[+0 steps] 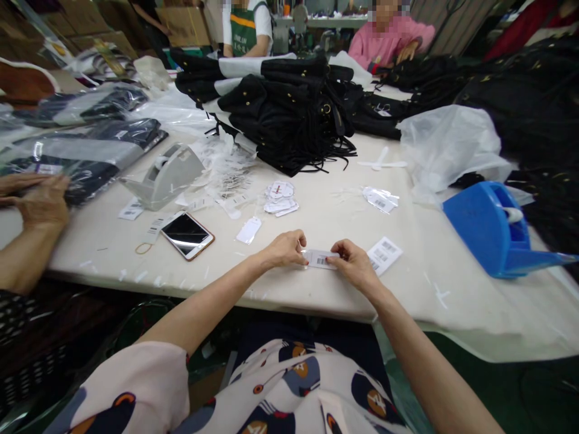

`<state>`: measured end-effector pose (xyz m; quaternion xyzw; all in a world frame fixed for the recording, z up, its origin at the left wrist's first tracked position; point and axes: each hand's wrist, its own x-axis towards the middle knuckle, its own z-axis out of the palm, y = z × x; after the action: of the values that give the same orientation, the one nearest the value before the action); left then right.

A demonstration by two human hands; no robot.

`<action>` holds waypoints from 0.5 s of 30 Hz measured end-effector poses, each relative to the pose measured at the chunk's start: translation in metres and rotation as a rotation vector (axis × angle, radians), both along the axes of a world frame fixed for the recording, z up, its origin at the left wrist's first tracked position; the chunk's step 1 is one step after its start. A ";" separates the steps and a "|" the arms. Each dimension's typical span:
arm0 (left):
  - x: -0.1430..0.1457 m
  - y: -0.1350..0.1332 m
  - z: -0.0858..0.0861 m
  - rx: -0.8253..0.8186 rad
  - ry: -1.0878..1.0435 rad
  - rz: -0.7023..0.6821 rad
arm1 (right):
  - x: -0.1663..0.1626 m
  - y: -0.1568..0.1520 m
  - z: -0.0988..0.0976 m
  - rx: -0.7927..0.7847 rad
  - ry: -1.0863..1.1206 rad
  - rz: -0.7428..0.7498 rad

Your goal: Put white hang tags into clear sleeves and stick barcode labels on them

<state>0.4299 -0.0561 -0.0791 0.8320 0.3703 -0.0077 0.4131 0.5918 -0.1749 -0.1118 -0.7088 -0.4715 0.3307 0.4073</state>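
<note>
Your left hand (284, 248) and right hand (355, 264) each pinch one end of a tag (320, 260) with closed fingertips, holding it between them at the near edge of the worktop (316, 211). A label sheet (383, 254) lies just beside your right hand, and a phone (187, 235) lies well to the left, near a grey dispenser (165, 176). A blue dispenser (493, 229) sits far right, black garments (289, 114) are piled across the worktop, and a co-worker's hand (40, 202) rests at the left edge.

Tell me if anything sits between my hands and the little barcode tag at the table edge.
Nothing visible does. The left hand and right hand both pinch the barcode tag by its ends. The label sheet lies just right of it, the phone well to the left.
</note>
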 end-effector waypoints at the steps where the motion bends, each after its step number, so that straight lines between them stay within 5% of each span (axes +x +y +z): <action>1: -0.001 0.001 -0.001 -0.057 -0.045 0.015 | 0.002 -0.001 -0.001 0.020 0.068 0.002; 8: 0.000 -0.001 -0.002 -0.207 -0.156 -0.037 | 0.006 -0.002 0.006 -0.004 0.376 0.110; 15: 0.009 -0.011 0.002 -0.228 -0.203 -0.058 | -0.006 -0.003 0.012 0.034 0.387 0.086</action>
<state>0.4390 -0.0670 -0.0772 0.7866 0.2991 0.0226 0.5397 0.5856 -0.1783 -0.0994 -0.6042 -0.4199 0.4700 0.4876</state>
